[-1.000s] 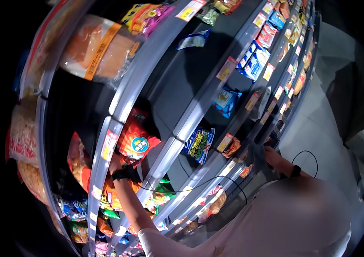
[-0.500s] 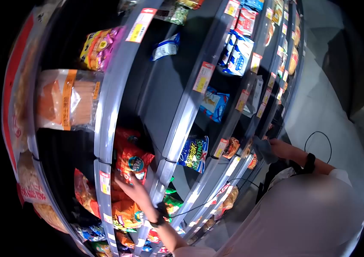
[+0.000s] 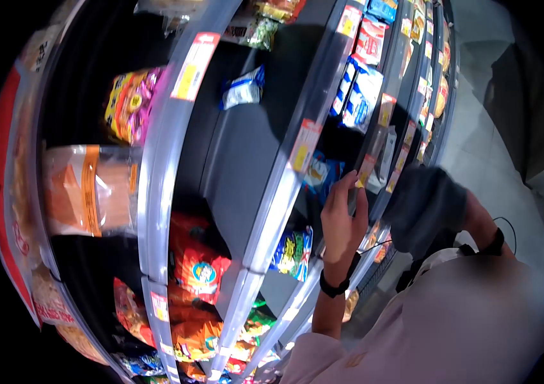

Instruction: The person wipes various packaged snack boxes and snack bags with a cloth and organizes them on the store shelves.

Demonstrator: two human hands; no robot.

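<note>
- Right hand (image 3: 474, 217) grips a bunched dark-grey cloth (image 3: 426, 203) beside the shelving's (image 3: 236, 153) front edges, toward the floor (image 3: 480, 150); finger spacing cannot be determined.
- Left hand (image 3: 342, 233) has thumb and fingers slightly parted near a price label (image 3: 366, 170); contact is unconfirmed.
- Good handling calls for gathered cloth clear of packets, light fingertips.

Pale grey tiled floor (image 3: 476, 137) fills the upper right, beside dark shelving (image 3: 233, 166) with bright edges; the left and right borders are black.
</note>
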